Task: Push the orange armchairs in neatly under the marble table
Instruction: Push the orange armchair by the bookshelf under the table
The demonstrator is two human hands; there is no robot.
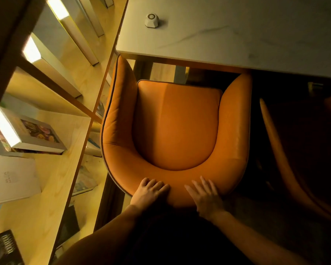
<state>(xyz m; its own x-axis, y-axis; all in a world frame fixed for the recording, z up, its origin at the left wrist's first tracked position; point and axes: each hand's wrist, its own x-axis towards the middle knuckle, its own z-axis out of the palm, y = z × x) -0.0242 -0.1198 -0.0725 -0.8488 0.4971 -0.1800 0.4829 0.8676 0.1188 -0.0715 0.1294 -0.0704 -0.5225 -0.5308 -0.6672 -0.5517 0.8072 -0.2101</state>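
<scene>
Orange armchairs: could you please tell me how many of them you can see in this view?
2. One orange armchair sits centre, at the marble table edge, both hands on its backrest. A second armchair shows only partly in shadow at right. Others may be hidden.

1. Orange armchair (pixel 177 129): smooth leather-like upholstery with a soft sheen and dark piped edging.
2. Marble table (pixel 237 35): pale, grey-veined top, smooth and matt.
3. Shelves (pixel 52 180): light wood, visible grain.
4. Books (pixel 27 134): glossy covers.
</scene>
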